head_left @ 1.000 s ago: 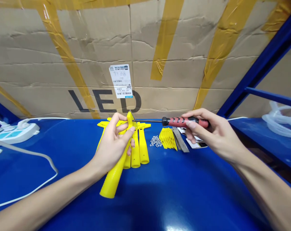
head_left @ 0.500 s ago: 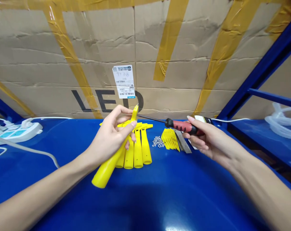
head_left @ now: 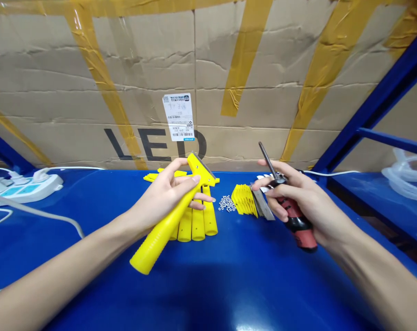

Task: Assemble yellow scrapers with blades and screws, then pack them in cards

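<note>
My left hand [head_left: 174,193] is closed around a yellow scraper [head_left: 156,236], its handle slanting down toward me. A metal blade edge and small screws show on the scraper's head. In my right hand [head_left: 298,193] is a screwdriver [head_left: 293,214] with a red and black handle, its shaft pointing up and left, apart from the scraper. Beyond my left hand several yellow scraper handles [head_left: 197,225] lie side by side. Between the hands are a heap of small screws and nuts [head_left: 226,203], a row of yellow plates [head_left: 242,200] and metal blades [head_left: 263,204].
A large taped cardboard box [head_left: 153,59] stands behind the blue table [head_left: 208,285]. On the left sits a white power strip [head_left: 29,188] with cables. Blue rack posts [head_left: 363,105] and a bundle of translucent tubing [head_left: 407,177] are on the right.
The screwdriver has left the scraper's head and swung upright in my right hand, moving right. My left hand has turned the scraper so its head's flat face and blade show.
</note>
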`<control>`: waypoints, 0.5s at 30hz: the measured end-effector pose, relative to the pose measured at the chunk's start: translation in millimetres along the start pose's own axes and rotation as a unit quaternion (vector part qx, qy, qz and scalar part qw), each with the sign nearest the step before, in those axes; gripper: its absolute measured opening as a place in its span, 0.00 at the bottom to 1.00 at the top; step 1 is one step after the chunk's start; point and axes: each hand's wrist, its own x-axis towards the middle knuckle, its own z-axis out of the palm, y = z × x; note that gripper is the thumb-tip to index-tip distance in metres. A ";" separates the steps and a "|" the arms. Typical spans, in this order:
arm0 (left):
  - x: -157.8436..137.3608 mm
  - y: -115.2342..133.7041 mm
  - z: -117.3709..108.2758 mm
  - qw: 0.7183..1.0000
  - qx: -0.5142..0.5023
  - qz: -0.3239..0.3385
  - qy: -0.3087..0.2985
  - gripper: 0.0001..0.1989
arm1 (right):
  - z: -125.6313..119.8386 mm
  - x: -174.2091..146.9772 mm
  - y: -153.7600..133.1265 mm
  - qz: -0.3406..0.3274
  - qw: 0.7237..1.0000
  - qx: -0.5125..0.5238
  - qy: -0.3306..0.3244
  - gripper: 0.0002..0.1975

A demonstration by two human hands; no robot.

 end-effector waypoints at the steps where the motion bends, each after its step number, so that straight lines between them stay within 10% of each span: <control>1: -0.6 0.4 0.3 1.000 0.005 -0.006 0.001 0.17 | 1.5 0.1 0.8 0.006 1.000 0.003 0.007 0.29; 8: -1.4 0.5 2.6 1.000 0.027 -0.013 0.004 0.20 | 7.2 2.8 12.6 0.057 0.989 -0.135 -0.032 0.28; 15: 2.4 -3.0 0.7 0.999 0.034 -0.014 0.006 0.19 | 14.3 -1.6 28.2 -0.085 0.889 -0.445 -0.061 0.29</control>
